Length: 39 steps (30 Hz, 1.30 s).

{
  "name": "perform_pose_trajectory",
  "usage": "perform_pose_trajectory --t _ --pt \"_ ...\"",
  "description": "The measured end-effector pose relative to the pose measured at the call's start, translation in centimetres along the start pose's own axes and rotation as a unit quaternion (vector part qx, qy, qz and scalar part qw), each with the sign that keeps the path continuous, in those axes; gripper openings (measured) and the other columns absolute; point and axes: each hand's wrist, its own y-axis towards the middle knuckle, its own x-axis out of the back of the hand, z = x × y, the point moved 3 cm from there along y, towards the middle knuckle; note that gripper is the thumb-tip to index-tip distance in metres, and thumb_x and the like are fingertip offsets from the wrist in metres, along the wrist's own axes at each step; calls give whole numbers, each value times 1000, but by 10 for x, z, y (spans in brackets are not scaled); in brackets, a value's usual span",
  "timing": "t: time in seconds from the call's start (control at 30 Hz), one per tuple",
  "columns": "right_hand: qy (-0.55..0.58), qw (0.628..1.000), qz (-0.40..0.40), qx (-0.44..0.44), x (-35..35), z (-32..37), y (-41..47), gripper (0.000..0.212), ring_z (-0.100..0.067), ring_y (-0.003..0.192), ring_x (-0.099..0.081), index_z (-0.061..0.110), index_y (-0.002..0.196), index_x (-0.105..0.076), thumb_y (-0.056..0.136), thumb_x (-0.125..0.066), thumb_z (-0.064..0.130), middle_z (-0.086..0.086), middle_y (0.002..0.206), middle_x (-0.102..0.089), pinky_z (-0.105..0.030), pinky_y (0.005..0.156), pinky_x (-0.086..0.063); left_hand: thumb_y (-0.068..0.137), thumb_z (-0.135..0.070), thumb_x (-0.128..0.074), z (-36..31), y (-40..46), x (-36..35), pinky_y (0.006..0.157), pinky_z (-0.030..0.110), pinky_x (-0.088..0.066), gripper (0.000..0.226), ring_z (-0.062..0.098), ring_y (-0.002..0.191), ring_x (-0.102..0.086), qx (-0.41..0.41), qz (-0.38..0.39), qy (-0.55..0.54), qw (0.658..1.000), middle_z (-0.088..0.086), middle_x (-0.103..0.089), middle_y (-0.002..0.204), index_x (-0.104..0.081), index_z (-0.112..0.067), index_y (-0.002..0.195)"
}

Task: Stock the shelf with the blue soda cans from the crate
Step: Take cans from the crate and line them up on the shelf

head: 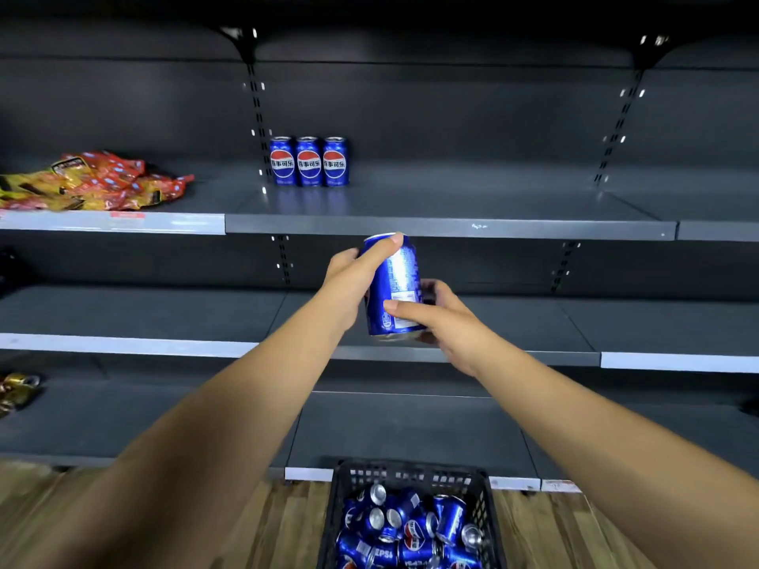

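Dark metal shelving fills the view, and on the upper shelf 3 blue soda cans already stand upright in a row near the back, touching side by side. You have 1 more can in the air below that shelf's front edge, slightly tilted: your left hand wraps its upper side with the thumb at the rim, and your right hand cups its lower part, so both grips are closed on it. Expect a rigid but thin-walled, smooth cylinder, probably full and fairly weighty; hold it round the middle of the body and do not squeeze hard. The crate on the floor is cut off at the bottom edge, so its count of loose cans is unclear. Fingers behind the held can are hidden, and the small print on it is unreadable.
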Motion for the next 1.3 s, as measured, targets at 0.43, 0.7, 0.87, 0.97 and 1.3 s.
perform_pose_trajectory --t 0.43,0.7,0.87,0.97,1.3 --pt "38 996 -67 38 7 5 2 42 -22 86 -67 12 110 -54 75 -77 11 -7 104 -68 -37 86 -55 82 -40 -68 -11 0 -16 85 33 -53 35 19 95 -65 -37 48 -11 998 4 -67 106 -57 -15 104" --pt "-71 989 -99 85 6 9 4 64 -21 94 -63 17 113 -42 64 -84 8 0 103 -61 -41 84 -56 81 -32 -71 -19 -4 -22 59 23 -50 40 13 73 -64 -38 14 9 999 4 -67 89 -54 -9 109" --pt "-6 997 26 74 10 16 -4 66 -5 80 -65 19 115 -44 64 -84 7 2 104 -64 -15 65 -51 84 -24 -67 -25 -6 -20 61 26 -53 27 14 66 -65 -32 26 -34 999 5 -67 81 -58 -8 103" --pt "48 994 83 53 11 17 -3 59 -11 81 -68 21 109 -53 56 -78 15 2 99 -69 -26 73 -55 87 -21 -63 -29 -9 -21 60 26 -55 15 12 59 -66 -15 62 -60 996 2 -69 67 -59 -8 93" --pt "-58 986 -93 123 13 22 -16 63 -14 87 -62 18 116 -47 65 -82 6 3 103 -63 -28 72 -56 79 -40 -71 -27 -19 -31 73 30 -53 47 17 82 -65 -59 30 -33 997 4 -67 100 -54 -14 115"
